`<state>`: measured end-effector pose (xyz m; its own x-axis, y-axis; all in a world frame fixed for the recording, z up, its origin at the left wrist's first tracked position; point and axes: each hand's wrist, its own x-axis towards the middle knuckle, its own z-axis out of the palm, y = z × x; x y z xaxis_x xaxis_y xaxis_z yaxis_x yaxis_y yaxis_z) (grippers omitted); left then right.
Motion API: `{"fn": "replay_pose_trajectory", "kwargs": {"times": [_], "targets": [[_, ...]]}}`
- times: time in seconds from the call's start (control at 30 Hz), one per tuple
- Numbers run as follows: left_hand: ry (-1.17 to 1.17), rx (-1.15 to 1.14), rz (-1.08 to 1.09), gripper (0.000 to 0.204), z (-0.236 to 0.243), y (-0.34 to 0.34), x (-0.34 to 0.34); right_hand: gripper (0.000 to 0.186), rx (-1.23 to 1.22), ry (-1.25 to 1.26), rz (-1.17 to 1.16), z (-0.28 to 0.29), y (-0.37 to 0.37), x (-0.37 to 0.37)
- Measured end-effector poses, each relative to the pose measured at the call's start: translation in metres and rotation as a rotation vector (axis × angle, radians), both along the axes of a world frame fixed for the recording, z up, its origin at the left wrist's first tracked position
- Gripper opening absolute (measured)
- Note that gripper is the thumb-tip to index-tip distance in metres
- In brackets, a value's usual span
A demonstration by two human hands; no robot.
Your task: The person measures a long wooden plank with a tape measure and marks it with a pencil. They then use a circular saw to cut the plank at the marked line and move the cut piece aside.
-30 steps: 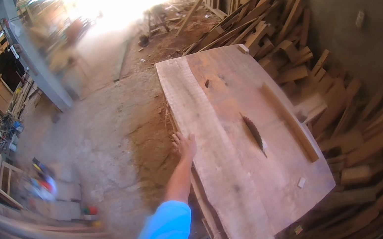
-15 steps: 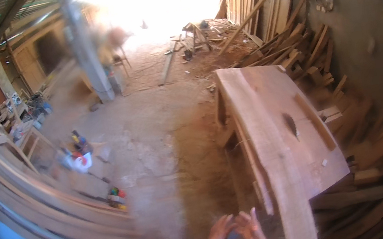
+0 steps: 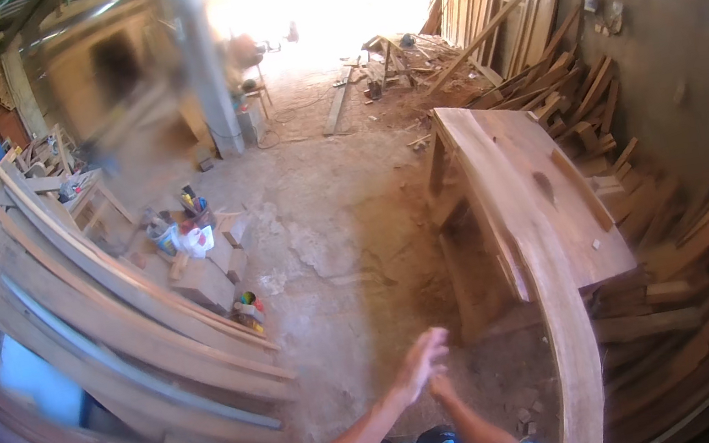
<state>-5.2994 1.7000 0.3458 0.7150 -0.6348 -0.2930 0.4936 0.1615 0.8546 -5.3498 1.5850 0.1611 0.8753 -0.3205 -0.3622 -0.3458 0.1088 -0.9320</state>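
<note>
My left hand (image 3: 421,366) is raised in front of my body, slightly blurred, with its fingers stretched out and nothing in it. Against its palm side comes my right hand (image 3: 439,384), partly covered by the left; what shows of it looks flat and bare. Just right of both hands, a long plank (image 3: 571,345) with a wavy edge lies along a wooden saw table (image 3: 601,252), its near end jutting past the table toward me. A round saw blade (image 3: 543,184) stands up through the tabletop, beside a narrow wooden strip (image 3: 581,188).
Long boards (image 3: 141,339) are stacked at the left. Paint pots and a white bag (image 3: 195,240) stand on the floor near a grey block (image 3: 205,285). A post (image 3: 210,87) rises farther back. Wood offcuts (image 3: 573,108) heap along the right wall (image 3: 665,15).
My hands have risen and come together, the left now overlapping the right. The view has shifted, so the table and plank appear a little higher and farther right.
</note>
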Motion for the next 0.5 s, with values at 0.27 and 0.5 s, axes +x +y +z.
{"fn": "replay_pose_trajectory", "kwargs": {"times": [0.27,0.5], "targets": [[-0.117,-0.196,-0.829,0.073,0.085,-0.035,-0.227,0.045,-0.089,0.577,-0.084,-0.068,-0.067,-0.178],[-0.005,-0.125,-1.174,0.077,0.000,-0.123,-0.431,0.045,-0.104,0.662,0.124,-0.121,-0.088,-0.400]]}}
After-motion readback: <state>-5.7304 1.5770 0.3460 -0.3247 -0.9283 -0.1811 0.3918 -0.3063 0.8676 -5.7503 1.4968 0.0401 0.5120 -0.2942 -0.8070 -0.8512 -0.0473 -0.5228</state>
